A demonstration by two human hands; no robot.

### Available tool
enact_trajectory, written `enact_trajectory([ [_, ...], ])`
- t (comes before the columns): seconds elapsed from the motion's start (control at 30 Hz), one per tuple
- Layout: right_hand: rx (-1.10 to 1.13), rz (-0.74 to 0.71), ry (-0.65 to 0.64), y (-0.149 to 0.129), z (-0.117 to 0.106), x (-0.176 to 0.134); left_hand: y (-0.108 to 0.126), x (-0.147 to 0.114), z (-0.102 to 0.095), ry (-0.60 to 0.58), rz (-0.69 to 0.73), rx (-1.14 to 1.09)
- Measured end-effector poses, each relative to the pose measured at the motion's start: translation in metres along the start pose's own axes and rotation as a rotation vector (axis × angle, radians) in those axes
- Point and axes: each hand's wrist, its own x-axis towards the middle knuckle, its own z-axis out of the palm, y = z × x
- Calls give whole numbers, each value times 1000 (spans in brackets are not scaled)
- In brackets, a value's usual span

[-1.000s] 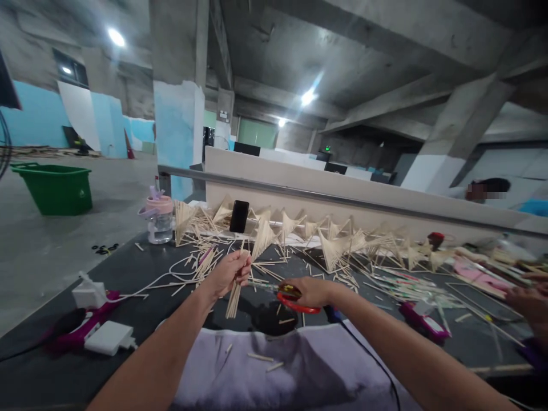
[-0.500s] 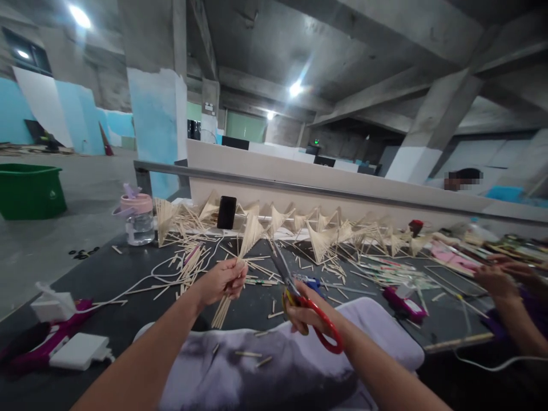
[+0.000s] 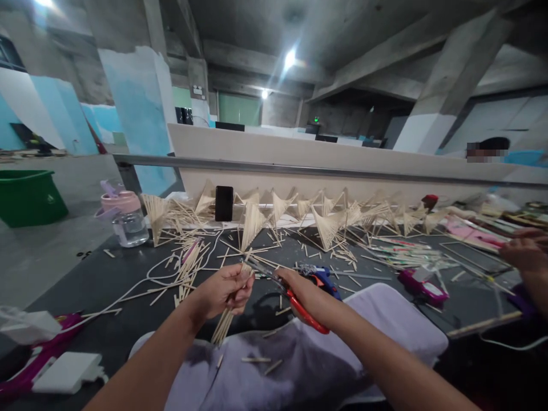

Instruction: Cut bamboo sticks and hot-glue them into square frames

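My left hand (image 3: 231, 291) is closed round a bundle of thin wooden sticks (image 3: 223, 326), whose long ends hang below the fist while short ends poke out above it. In my right hand (image 3: 299, 288) is a pair of scissors with red handles (image 3: 306, 314). The blades reach left to the top of the bundle; whether they touch the sticks I cannot tell. Behind my right hand lies a blue glue gun (image 3: 329, 281). Twisted fan-shaped stick pieces (image 3: 252, 225) stand in a row beyond my hands. Loose sticks (image 3: 192, 265) are strewn over the dark table (image 3: 149, 314).
A water bottle (image 3: 128, 220) and an upright phone (image 3: 224, 203) stand at the back left. White cables, chargers and a magenta power strip (image 3: 423, 288) lie around. A lilac cloth (image 3: 377, 319) covers my lap. Another person's hand (image 3: 524, 251) works at the right.
My right hand has turned the scissors left and lowered the blades to the top of the stick bundle. The left hand keeps its hold. The camera view has shifted slightly.
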Motion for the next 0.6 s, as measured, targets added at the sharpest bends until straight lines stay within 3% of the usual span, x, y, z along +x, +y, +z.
enact_trajectory([
  [0.13, -93, -129, 18, -3, -1, 3, -2, -2, 2, -44, -30, 14],
  [0.33, -196, -190, 15, -10, -10, -2, -8, -7, 4, -104, -80, 90],
  [0.6, -225, -282, -48, -15, -16, -10, 8, -15, 19, -169, -140, 279],
])
